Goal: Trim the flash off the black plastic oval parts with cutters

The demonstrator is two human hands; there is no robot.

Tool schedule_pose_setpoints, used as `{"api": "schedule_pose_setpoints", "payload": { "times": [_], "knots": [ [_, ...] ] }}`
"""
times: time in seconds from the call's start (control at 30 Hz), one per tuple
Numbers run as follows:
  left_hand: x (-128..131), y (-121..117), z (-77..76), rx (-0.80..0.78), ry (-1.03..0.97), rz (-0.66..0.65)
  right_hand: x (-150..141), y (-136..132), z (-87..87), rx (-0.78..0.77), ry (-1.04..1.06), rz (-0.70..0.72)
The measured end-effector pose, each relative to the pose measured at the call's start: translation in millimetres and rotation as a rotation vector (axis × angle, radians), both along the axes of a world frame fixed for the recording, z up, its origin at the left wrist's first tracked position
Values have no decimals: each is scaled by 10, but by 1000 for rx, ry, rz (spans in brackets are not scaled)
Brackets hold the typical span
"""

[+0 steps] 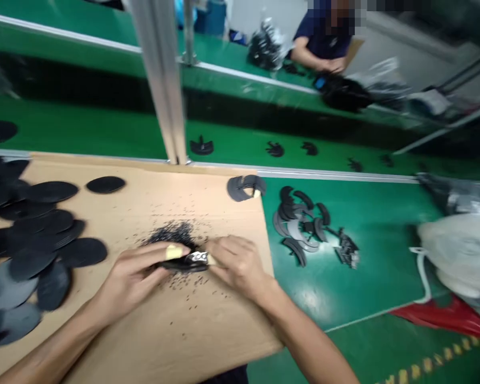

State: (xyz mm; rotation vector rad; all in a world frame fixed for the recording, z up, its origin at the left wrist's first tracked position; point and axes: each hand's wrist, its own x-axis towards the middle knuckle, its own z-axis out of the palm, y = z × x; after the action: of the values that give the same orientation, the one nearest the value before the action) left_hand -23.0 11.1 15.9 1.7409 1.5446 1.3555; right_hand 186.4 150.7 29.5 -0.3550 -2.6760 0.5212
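My left hand point(134, 269), a yellow wrap on one finger, is closed on a dark, flat, rounded piece point(184, 265) held low over a cardboard sheet point(224, 320). From the right, my right hand point(236, 264) is closed at a small silver metal tool point(199, 257) with round marks, which meets that piece. Blur and fingers hide the tool's exact kind. Under and behind both hands lies a heap of tiny black bits point(172, 233), scattered outward over the cardboard. A stack of dark curved pieces point(244, 188) sits near the cardboard's far right corner.
Many black discs point(56, 240) are piled at left. Curved parts point(300, 221) and a cluster of small black pieces point(347, 249) lie on the green table at right, near a pale plastic bag point(460, 250). A metal post point(160, 80) rises ahead. Across, a person point(324, 42) works.
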Motion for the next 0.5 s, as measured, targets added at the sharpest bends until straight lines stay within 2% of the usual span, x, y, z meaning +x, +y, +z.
{"api": "schedule_pose_setpoints", "payload": {
  "times": [0.1, 0.17, 0.27, 0.37, 0.5],
  "knots": [
    [-39, -42, -85, 6, 74, 11, 16, -4, -84, -85, 15, 8],
    [-41, -58, -69, 12, 110, 15, 17, -3, -108, -91, 31, -15],
    [-1, -56, 6, 16, 142, 12, 8, -6, -91, -4, 9, -67],
    [49, -29, 42, 34, 184, 32, -7, -9, -58, 91, -51, -61],
    [67, -4, 26, 66, 223, 34, -18, -14, -44, 109, -57, -51]
  ]
}}
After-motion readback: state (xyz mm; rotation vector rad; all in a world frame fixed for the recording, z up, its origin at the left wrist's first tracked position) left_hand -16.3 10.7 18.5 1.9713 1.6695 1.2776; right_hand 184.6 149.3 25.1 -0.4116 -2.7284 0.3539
